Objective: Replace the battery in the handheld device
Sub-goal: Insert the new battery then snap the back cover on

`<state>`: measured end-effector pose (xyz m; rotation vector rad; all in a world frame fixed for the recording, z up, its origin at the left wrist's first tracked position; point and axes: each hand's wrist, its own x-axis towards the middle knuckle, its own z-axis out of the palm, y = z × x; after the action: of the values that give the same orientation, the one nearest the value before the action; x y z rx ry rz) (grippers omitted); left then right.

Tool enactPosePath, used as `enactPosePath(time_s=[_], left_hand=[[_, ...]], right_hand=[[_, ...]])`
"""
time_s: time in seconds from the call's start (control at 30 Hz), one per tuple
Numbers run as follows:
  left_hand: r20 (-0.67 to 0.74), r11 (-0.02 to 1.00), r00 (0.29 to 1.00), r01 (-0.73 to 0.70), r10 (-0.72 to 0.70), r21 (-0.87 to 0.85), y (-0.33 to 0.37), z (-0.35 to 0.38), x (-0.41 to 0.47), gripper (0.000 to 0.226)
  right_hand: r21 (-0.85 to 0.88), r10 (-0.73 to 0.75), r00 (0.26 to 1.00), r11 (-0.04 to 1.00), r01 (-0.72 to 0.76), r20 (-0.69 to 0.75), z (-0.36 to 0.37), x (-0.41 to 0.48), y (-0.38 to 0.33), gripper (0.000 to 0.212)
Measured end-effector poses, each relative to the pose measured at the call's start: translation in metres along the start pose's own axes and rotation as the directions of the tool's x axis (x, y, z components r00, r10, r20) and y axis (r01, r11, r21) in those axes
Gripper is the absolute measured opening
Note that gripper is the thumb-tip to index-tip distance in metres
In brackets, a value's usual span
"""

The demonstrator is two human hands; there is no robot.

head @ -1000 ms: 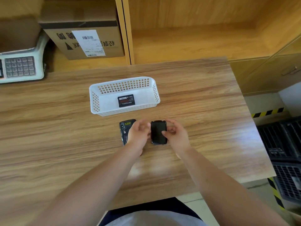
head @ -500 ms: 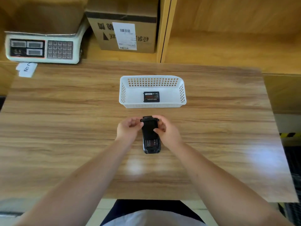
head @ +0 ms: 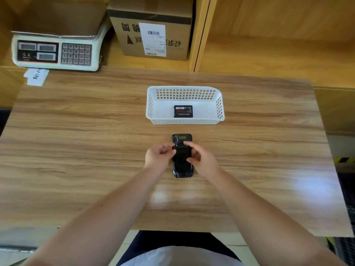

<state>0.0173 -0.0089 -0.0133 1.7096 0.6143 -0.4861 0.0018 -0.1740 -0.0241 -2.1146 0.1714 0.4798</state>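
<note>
A black handheld device [head: 182,138] lies back-up on the wooden table [head: 96,160], lengthwise toward me. A black back cover [head: 182,160] sits over its lower back. My left hand [head: 159,157] pinches the cover's upper left edge. My right hand [head: 201,158] grips the cover's right side, fingertips on its top edge. A black battery [head: 183,111] with a red label lies flat inside a white plastic basket [head: 219,104] just beyond the device.
A white weighing scale [head: 55,50] stands at the back left with a paper note [head: 36,76] under its front. A cardboard box [head: 153,29] with a shipping label sits behind the table. Wooden shelving rises at the back.
A second ago the cover was held apart, to the right of the device. It has since been set on the device's back and slid down, covering the battery that showed half a second ago.
</note>
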Motion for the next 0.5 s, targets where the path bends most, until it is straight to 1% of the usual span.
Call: enactPosePath(time_s=[0.5], left_hand=[[0.028, 1.000, 1.000, 0.012, -0.012, 0.006, -0.0015, 0.0020, 0.0008, 0.018]], right_hand=[[-0.068, 0.043, 0.999, 0.997, -0.043, 0.006, 0.0001, -0.0022, 0.0003, 0.054]])
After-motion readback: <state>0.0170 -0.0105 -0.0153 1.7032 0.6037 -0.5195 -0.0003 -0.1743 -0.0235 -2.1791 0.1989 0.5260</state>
